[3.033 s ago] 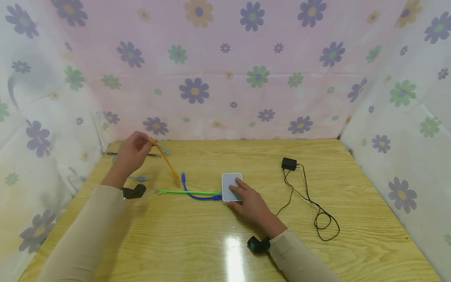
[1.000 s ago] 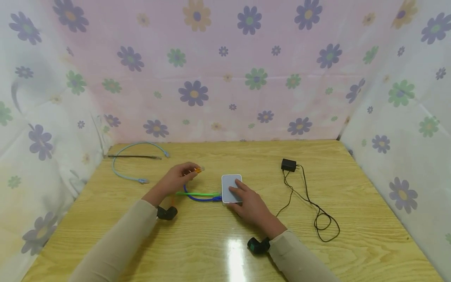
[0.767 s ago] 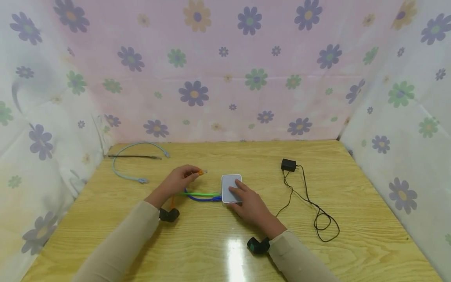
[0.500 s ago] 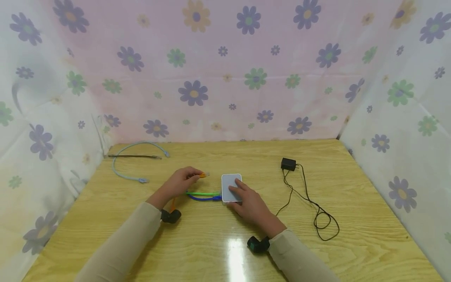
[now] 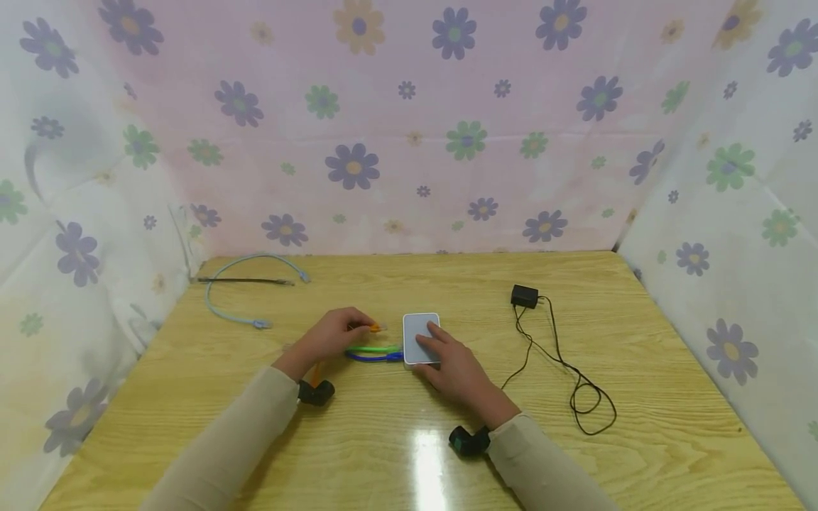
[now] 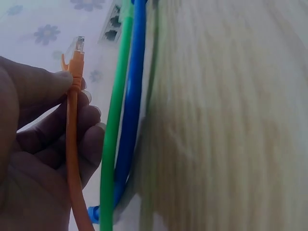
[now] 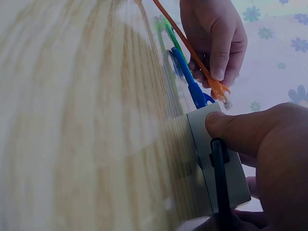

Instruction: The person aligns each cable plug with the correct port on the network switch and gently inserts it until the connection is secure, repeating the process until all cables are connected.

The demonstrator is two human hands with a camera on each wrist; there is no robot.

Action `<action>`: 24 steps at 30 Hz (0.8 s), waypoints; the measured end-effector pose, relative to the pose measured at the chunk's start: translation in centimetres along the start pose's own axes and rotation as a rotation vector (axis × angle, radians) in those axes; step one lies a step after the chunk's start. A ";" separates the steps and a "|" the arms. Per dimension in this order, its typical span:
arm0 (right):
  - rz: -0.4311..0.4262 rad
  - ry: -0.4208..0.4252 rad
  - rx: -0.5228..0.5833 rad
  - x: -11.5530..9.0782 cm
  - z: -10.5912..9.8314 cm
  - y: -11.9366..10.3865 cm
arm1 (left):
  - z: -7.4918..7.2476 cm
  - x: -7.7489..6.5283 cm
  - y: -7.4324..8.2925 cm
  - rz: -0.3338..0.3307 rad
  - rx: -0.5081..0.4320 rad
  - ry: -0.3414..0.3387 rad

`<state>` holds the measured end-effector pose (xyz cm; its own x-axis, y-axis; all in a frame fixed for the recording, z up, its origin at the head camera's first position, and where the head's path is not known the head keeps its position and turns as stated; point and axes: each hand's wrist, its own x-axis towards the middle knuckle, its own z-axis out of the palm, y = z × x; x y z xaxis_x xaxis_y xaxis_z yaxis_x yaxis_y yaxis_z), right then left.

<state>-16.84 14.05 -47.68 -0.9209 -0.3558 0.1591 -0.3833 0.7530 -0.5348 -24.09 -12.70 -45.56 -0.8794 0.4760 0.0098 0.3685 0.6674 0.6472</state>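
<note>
My left hand (image 5: 339,332) pinches an orange Ethernet cable (image 6: 72,144) just behind its clear plug (image 6: 80,44). The plug points toward the left side of a white network switch (image 5: 412,335), a short gap away. My right hand (image 5: 456,363) holds the switch, fingers on its top and thumb on the near side. A green Ethernet cable (image 5: 373,348) and a blue Ethernet cable (image 5: 367,358) run into that left side. Open ports (image 6: 113,21) show there in the left wrist view. A black power lead (image 7: 220,183) enters the switch's near side.
A light blue Ethernet cable (image 5: 260,323) curves at the back left, with a short black cable (image 5: 249,280) lying across it. At the right, a black power adapter (image 5: 524,296) lies on the wooden table with its cord looped. Flowered cloth (image 5: 409,142) surrounds the table.
My left hand has brought the orange cable from the back left to beside the switch, lately moving nearer and lower. My right hand has stayed on the switch.
</note>
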 end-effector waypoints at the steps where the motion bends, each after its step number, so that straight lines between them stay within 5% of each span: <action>1: 0.000 0.001 0.004 0.0 0.0 0.0 | 0.1 0.0 0.0 -0.002 0.003 0.001; 24: 0.014 -0.009 0.006 -0.1 -0.2 -0.2 | 2.4 0.1 1.1 0.008 -0.010 0.040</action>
<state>-16.69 14.05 -47.44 -0.9254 -0.3505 0.1443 -0.3703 0.7546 -0.5418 -23.08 -10.53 -46.72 -0.8880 0.4575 0.0454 0.3725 0.6580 0.6545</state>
